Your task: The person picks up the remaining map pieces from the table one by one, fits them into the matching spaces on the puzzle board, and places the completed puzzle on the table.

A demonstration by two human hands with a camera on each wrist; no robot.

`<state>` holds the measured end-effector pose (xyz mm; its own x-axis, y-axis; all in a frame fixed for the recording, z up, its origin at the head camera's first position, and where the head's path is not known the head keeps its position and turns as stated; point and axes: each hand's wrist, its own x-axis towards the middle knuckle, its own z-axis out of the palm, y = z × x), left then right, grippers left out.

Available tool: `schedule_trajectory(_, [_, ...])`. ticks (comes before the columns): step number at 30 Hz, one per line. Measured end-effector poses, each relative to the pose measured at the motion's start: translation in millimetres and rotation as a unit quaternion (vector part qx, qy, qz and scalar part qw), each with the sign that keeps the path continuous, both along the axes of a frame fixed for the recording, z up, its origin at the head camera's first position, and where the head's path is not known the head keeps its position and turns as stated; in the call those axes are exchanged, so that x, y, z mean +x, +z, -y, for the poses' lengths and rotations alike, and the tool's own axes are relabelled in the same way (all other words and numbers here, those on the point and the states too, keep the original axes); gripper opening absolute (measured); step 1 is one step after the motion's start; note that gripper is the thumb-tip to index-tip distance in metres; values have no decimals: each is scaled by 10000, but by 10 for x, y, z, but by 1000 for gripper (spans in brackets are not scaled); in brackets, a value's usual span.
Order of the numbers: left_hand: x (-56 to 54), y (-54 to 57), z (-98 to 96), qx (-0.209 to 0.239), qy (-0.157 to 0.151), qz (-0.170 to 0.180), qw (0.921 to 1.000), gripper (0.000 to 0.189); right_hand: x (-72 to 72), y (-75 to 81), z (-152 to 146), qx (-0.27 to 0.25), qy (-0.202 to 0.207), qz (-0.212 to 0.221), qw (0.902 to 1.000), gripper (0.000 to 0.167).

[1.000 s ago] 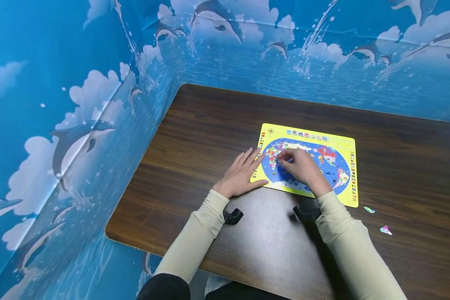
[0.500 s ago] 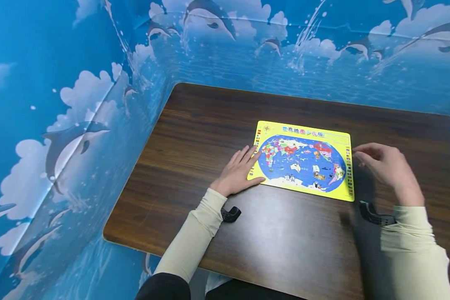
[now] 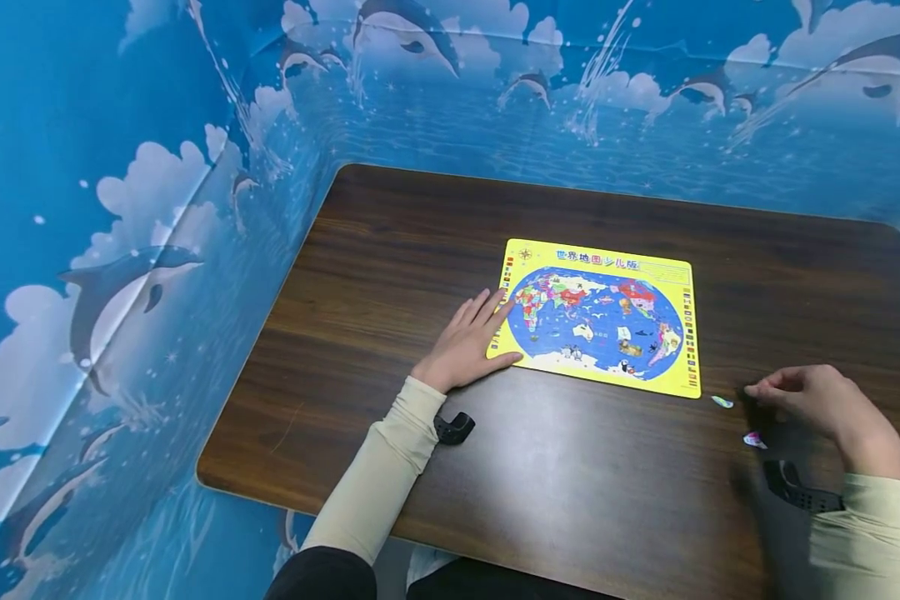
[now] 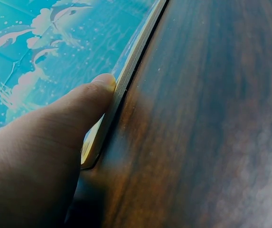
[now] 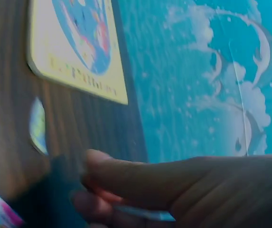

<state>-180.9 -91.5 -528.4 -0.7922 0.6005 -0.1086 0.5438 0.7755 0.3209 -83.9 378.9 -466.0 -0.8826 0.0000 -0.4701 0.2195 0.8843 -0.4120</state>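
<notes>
A yellow-bordered world map puzzle board (image 3: 596, 329) lies on the table. My left hand (image 3: 461, 346) rests on its left end with fingers spread. In the left wrist view the thumb (image 4: 90, 97) touches the board's edge (image 4: 121, 90). Right of the board, my right hand (image 3: 832, 408) hovers over the table, thumb and fingers loosely bent, with nothing visible between them. Close to its fingertips lie two small loose pieces, a greenish one (image 3: 722, 402) by the board's corner and a pink-and-white one (image 3: 754, 439). Both also show in the right wrist view, which is blurred.
The dark wooden table (image 3: 360, 308) extends around the board on every side. Behind it and along the left hang blue curtains (image 3: 435, 125) printed with dolphins and clouds. Each wrist wears a black band, such as the left one (image 3: 455, 427).
My right hand has left the map, swung right past the board and come toward the front, near the loose pieces. The left hand stays on the board. The head view has shifted slightly.
</notes>
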Motion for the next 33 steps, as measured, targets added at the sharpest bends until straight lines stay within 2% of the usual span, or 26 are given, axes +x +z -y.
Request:
schedule_trajectory(3, [12, -6, -3, 32, 25, 7, 10000, 89, 72, 0, 69, -23, -424, 330, 9986, 60])
schedule_trajectory(7, [12, 0, 0, -6, 39, 37, 10000, 89, 112, -62, 168, -126, -639, 323, 9974, 55])
schedule_trajectory(9, [11, 1, -1, -34, 35, 50, 10000, 90, 125, -110, 210, -59, -818, 169, 9965, 49])
schedule_trajectory(12, [7, 3, -3, -45, 45, 39, 10000, 90, 120, -181, 250, 93, -958, -350, 9947, 42])
schedule_trajectory(17, [6, 8, -2, -60, 49, 56, 10000, 89, 101, -243, 296, 263, -760, -1233, 9891, 33])
schedule_trajectory(24, [-3, 20, -15, -57, 23, 88, 9999, 89, 237, -228, 365, 314, -1176, -1446, 9820, 42])
schedule_trajectory(30, [-11, 7, 1, -91, 31, 20, 10000, 89, 253, -286, 435, 321, -1478, -1778, 9724, 45])
schedule_trajectory(33, [-12, -10, 5, -79, 15, 52, 10000, 89, 253, -335, 455, 296, -1562, -1905, 9687, 41])
